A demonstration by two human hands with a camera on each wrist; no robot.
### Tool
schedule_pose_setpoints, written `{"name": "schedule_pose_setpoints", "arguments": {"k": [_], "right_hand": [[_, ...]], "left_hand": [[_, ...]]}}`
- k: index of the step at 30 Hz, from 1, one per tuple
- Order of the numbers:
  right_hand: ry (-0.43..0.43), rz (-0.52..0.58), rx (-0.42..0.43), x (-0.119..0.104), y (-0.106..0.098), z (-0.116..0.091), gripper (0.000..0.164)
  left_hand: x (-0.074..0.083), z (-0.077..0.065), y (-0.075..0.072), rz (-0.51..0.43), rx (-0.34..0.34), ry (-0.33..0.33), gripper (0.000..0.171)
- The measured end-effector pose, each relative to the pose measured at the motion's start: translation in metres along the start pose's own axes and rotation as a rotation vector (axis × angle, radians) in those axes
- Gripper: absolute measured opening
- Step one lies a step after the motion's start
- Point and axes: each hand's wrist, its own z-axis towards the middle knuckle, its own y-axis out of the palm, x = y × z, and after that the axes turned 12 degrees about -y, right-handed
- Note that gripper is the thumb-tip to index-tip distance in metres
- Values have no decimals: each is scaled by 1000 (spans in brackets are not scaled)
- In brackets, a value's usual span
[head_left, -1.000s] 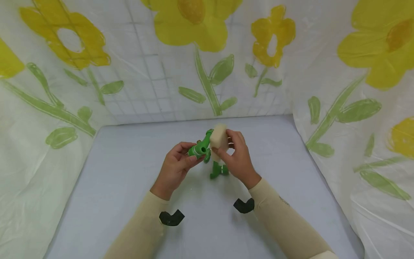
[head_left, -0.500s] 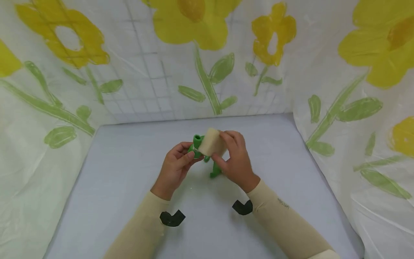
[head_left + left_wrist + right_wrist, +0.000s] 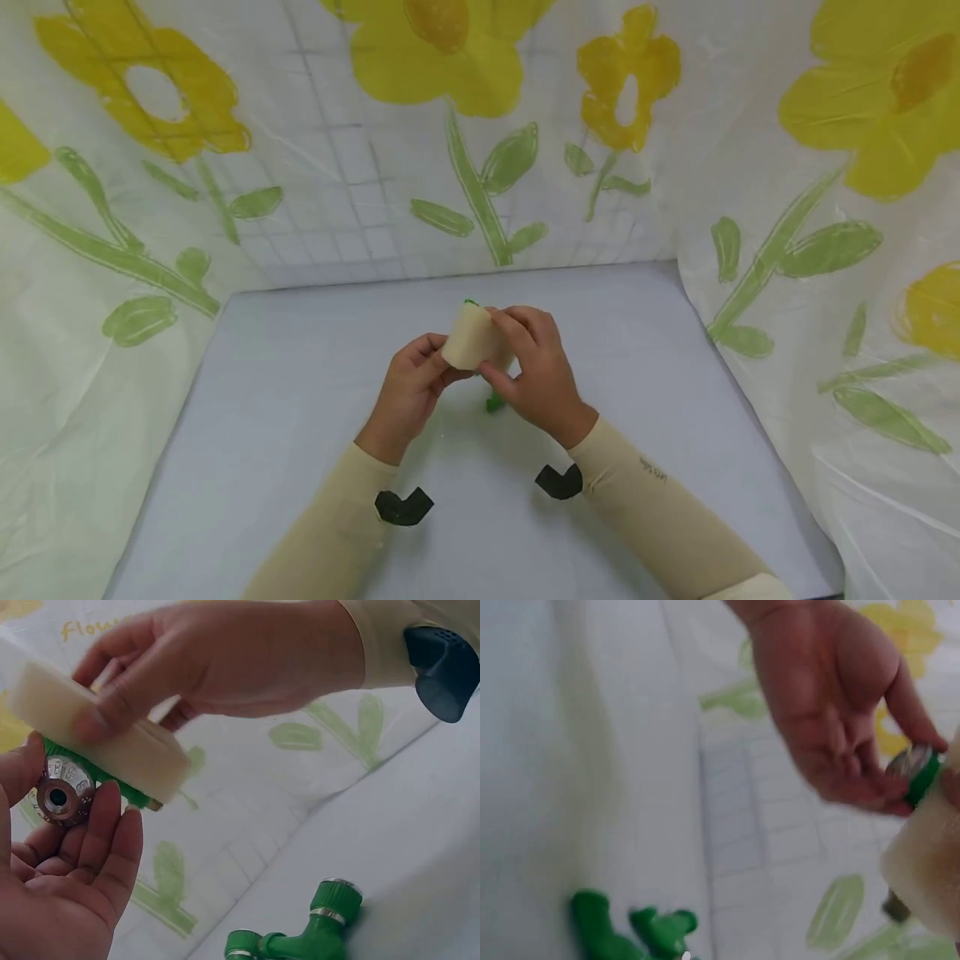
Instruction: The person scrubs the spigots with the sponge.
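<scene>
In the head view my left hand [image 3: 408, 392] grips a green pipe fitting, mostly covered there by a cream sponge block [image 3: 471, 337]. My right hand [image 3: 538, 375] holds that sponge between thumb and fingers, flat against the fitting. The left wrist view shows the fitting's round metal end [image 3: 61, 791], with raised lettering and a central hole, between the left thumb and fingers. The sponge [image 3: 105, 727] lies along its green body above. In the right wrist view, the left hand [image 3: 832, 712] pinches the fitting [image 3: 924, 780] beside the sponge.
Another green fitting [image 3: 326, 926] with silver rings rests on the pale table [image 3: 300, 500], under and behind the right hand. White curtains with painted yellow flowers [image 3: 450, 50] enclose the table's back and sides. A black curved piece [image 3: 405, 507] is on each sleeve.
The sponge in my right hand has moved left and over the fitting, covering most of it. The left hand turned the fitting while keeping its grip.
</scene>
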Motion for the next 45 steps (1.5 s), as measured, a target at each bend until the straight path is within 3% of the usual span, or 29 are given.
{"name": "schedule_pose_setpoints", "arguments": {"k": [6,8,12,17,21,27,31,36,41,45], "right_hand": [[183,-54,-58,29,4,-28,64],[206,-41,-67,30,6,-32,63],[148,4,-39,20,6,-23,69],[52,44,-2,13,2,-10,73],[100,-8,-29,19,4,-19,71],[236,-69,-73,31,11,-35,69],[161,-21,-38,24,10,-22,71],[59,-6,-14,17,5,-10,72],[135,-73,-53,26,6,-25,69],[163,-77,-56,29,11,-32,69]], "left_hand": [[3,0,-1,-19,39,-36,9],[0,0,-1,-40,52,-54,9],[-6,1,0,-78,46,-67,10],[-5,1,0,-35,24,-51,12],[1,0,-2,-19,41,-29,12],[3,-2,-7,-88,51,-8,13],[-4,0,-5,-85,45,-55,13],[-7,1,-4,-17,52,-94,14],[2,1,-9,-23,92,-55,14],[4,1,-9,18,114,-70,10]]}}
